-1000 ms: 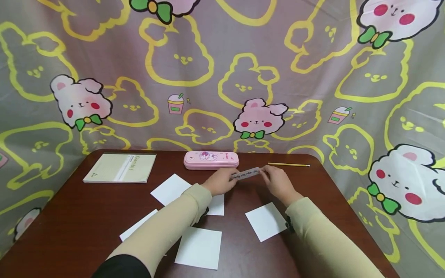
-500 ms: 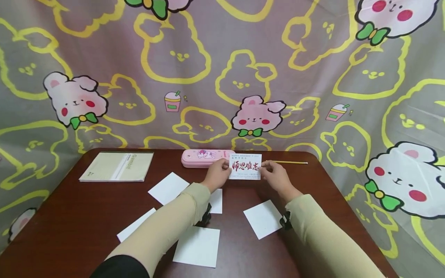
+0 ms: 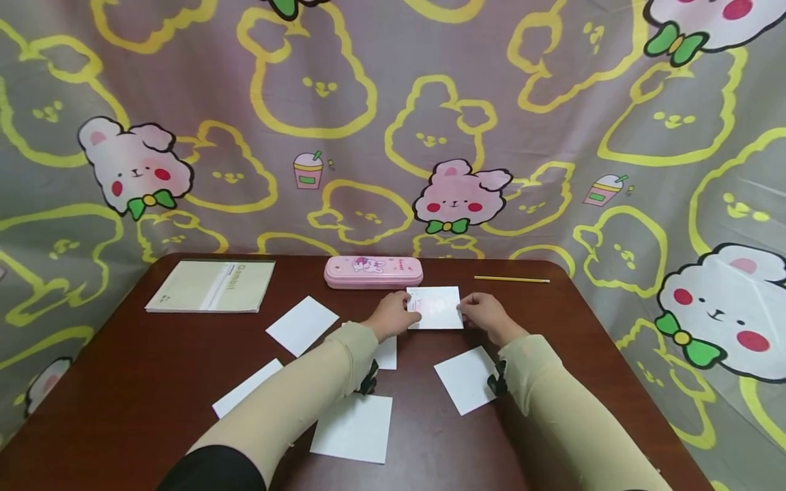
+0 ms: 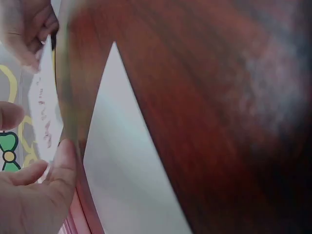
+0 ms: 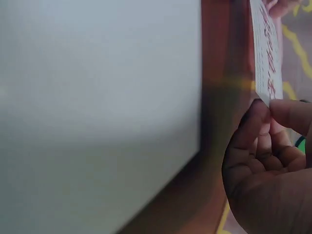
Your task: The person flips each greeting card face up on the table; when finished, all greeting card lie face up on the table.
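In the head view, a white printed card (image 3: pixel 437 310) is held up between both hands, just in front of the pencil case. My left hand (image 3: pixel 391 316) pinches its left edge, thumb on the near face. At the opposite edge, my right hand (image 3: pixel 489 318) grips it between thumb and fingertips. Toward the head camera the face looks pale, with faint print on its left part. Red lettering shows on the card (image 4: pixel 45 105) in the left wrist view. The right wrist view has the card (image 5: pixel 267 53) nearly edge-on, its corner pinched by the right thumb and forefinger.
Several white paper squares lie about the brown table: one square (image 3: pixel 302 326) left of the hands, one (image 3: pixel 353 429) nearer, another (image 3: pixel 465 382) by the right wrist. Along the back are a notebook (image 3: pixel 211 287), a pink pencil case (image 3: pixel 373 273) and a pencil (image 3: pixel 512 279).
The card was tilted low and almost edge-on, then stood up showing bold red characters. Now it sits slightly lower with a paler face toward the head camera. Both hands keep hold of it.
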A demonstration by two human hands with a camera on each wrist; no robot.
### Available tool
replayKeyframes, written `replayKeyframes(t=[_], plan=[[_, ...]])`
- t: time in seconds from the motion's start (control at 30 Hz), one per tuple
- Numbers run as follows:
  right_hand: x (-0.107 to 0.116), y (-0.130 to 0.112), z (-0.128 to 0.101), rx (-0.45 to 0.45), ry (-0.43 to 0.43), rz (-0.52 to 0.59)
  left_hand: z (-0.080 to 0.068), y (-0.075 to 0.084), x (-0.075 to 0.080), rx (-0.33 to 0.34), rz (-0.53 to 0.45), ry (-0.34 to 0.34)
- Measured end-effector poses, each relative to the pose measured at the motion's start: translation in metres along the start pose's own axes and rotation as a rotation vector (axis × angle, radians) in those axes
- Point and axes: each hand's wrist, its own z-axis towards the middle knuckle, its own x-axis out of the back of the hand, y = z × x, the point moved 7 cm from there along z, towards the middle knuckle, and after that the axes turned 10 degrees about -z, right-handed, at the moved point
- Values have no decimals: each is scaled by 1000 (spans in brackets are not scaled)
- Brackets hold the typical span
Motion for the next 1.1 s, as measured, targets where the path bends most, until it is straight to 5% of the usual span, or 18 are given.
replayKeyframes(t=[0.2,0.33,0.73,1.1], plan=[[-6,6,5,-29,-30,-30,-7,-5,-3,174,-164,-59],[-7,1,5,-32,-29,-81,-8,-5,-2,221,-213,-63],[-7,-9,5,23,34,-340,-1,6,-13,34,238,-153],[-8,-15,3,83,100,-483,-4,10,-18,62,294,-166]])
